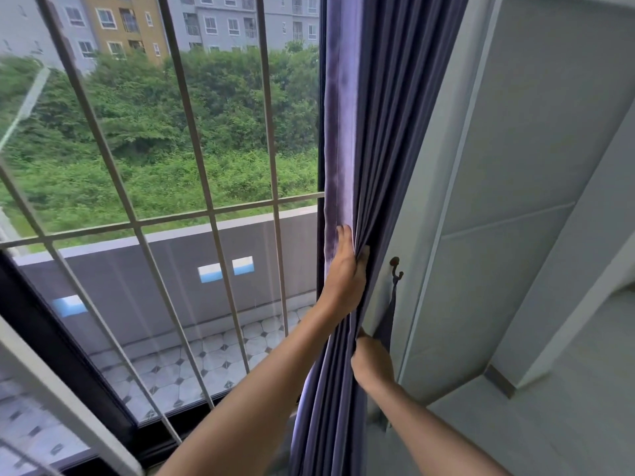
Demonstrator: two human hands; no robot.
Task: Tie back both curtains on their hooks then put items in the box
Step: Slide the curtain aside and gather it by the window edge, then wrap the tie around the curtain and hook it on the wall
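A purple curtain (378,132) hangs bunched in folds at the right side of the window. My left hand (345,269) wraps round the gathered folds from the window side, fingers pointing up and thumb tucked into the pleats. Lower down, my right hand (372,362) grips the curtain's right edge, right by the tie-back. A dark metal hook (395,267) is fixed to the white wall just right of the curtain. A purple tie-back strap (386,321) hangs down from it. No box is in view.
A window (154,166) with white bars fills the left, a tiled balcony (206,365) beyond it. White wall panels (515,166) rise at the right, with a ledge (549,424) low on that side.
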